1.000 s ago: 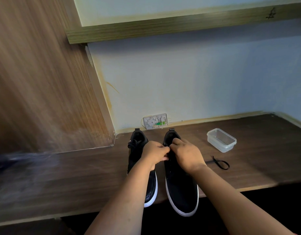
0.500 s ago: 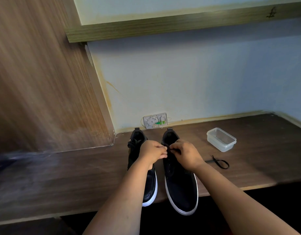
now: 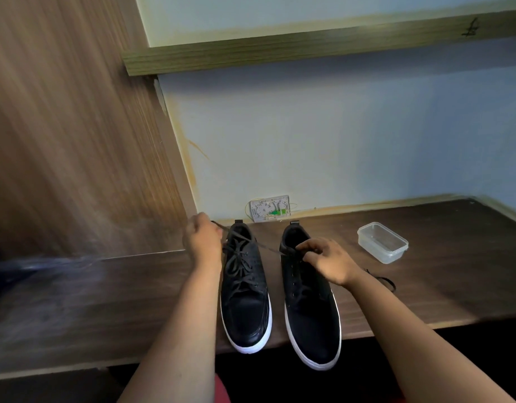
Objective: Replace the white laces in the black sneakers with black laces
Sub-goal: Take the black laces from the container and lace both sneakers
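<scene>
1. Your left hand is at the far left of the left sneaker, fingers curled round the end of a black lace.
2. That lace runs taut from your left hand, across the top of the left sneaker, to the top eyelets of the right sneaker.
3. Your right hand rests on the right sneaker's upper eyelets, thumb and fingers pinching the lace there.
4. Both sneakers stand side by side on the wooden desk, toes toward you and overhanging its near edge.
5. The left sneaker is fully laced in black.
6. A clear container sits on the desk to the right.
7. A loose black lace end lies near your right wrist.
</scene>
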### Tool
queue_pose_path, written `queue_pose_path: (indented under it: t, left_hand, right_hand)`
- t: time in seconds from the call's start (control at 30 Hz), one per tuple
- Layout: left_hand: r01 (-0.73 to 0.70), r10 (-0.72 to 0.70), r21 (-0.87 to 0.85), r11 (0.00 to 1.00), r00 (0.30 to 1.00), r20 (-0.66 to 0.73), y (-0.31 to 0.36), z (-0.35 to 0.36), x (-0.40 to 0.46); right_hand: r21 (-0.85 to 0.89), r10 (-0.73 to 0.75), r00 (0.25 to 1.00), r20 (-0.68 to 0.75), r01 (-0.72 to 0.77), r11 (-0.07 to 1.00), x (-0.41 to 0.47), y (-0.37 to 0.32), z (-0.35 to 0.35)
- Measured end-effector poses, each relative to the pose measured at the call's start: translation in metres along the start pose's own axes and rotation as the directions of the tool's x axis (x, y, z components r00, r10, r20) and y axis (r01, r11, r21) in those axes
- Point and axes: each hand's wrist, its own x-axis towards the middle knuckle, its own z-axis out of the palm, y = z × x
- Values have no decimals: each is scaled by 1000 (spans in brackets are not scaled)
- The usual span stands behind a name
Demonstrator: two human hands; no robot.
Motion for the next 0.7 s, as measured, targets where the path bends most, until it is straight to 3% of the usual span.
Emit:
queue_pose_path:
  t: [0.03,0.07,0.1,0.13,0.17,0.27,0.37,0.43,0.57,0.63,0.7]
  left_hand:
    - [-91,77,264,960,995,63,-2,1,-4]
    - [-206,114,569,796,975,193,-8,4,-10]
    - [-349,137,761,547,934,330,-14,8,-16]
    - [-478,138,799,365,877,461,-17,12,-24]
    - [-586,136,760,281,809,572,-23,17,-31]
    - [-739,95,606,295,654,751,-40,34,-49]
    - [-720,-36,635,278,653,757,-55,44,-56]
    - [-691,-101,646,325,654,750,-57,43,-54]
    - [-689,-149,583,431,582,799,-48,33,-41]
    - [-636,-103,588,500,631,769,-34,25,-33]
    - [-543,13,595,592,745,667,-20,15,-22]
  right_hand:
    - [78,17,1000,-6,-17,997,0,-1,-1]
    - [152,45,998,-33,-40,988,0,-2,-1]
    - [221,77,995,-67,-60,973,0,-3,-2]
    - [291,113,989,-99,-79,954,0,-3,-2]
    - [336,143,982,-121,-95,937,-1,-5,-3]
    - [244,152,976,-157,-111,963,-4,-1,-8]
    - [31,95,992,-81,-93,995,-8,7,-12]
    - [-72,71,994,-82,-77,994,-7,10,-10]
    - [-120,29,989,-145,-47,992,-5,8,-15]
    - [-147,34,988,-152,-57,987,-4,9,-22]
    - [-188,42,989,-145,-69,980,-4,11,-30]
